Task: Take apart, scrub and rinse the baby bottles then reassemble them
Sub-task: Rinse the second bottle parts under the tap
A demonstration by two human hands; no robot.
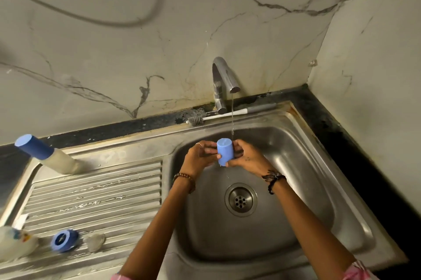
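Note:
A light blue bottle cap point(224, 151) is held over the sink basin point(296, 165), just left of the thin water stream from the tap point(224, 79). My left hand point(200, 156) grips its left side and my right hand point(247, 156) grips its right side. On the drainboard at the lower left lie a clear bottle body point(13, 243), a blue screw ring point(63, 240) and a clear teat point(94, 241). A second, assembled bottle with a blue cap point(45, 154) stands at the drainboard's back left.
A bottle brush point(227, 115) with a white and grey handle lies on the sink's back rim behind the tap. The drain point(240, 199) sits in the basin's middle. Marble walls close in behind and to the right. A hose hangs on the wall at upper left.

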